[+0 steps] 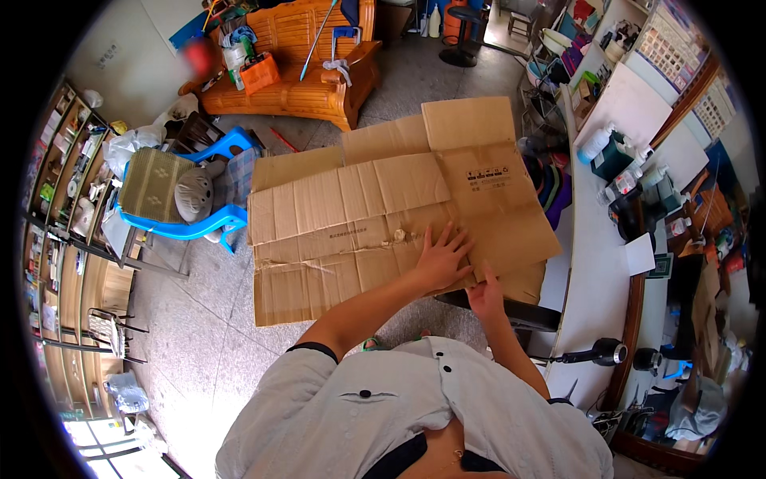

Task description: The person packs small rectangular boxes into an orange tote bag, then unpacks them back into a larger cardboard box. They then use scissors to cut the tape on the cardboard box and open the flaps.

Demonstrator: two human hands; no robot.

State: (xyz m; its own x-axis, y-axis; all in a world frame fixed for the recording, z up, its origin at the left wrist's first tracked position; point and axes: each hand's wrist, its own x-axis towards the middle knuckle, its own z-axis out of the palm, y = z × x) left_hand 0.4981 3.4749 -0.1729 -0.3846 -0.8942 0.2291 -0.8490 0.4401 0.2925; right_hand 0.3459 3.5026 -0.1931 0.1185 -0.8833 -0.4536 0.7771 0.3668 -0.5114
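A flattened corrugated cardboard box [353, 185] spreads out in front of me, creased, with torn spots near its middle and printed handling symbols on its right panel. My left hand [444, 258] lies palm down on it, fingers spread, beside the fold where the long panel meets the right one. Close by, my right hand [486, 296] grips the near edge, its thumb on top and its other fingers partly hidden. Another cardboard layer [523, 281] shows beneath the right panel. Under that near side, a dark curved seat or armrest [532, 316] is partly covered.
A white counter [589, 287] runs along my right, carrying bottles [628, 179] and a black hair dryer [598, 353] before a mirror. At the left stands a blue plastic chair [179, 224] with a plush toy [194, 194]. A wooden bench [293, 96] is at the back.
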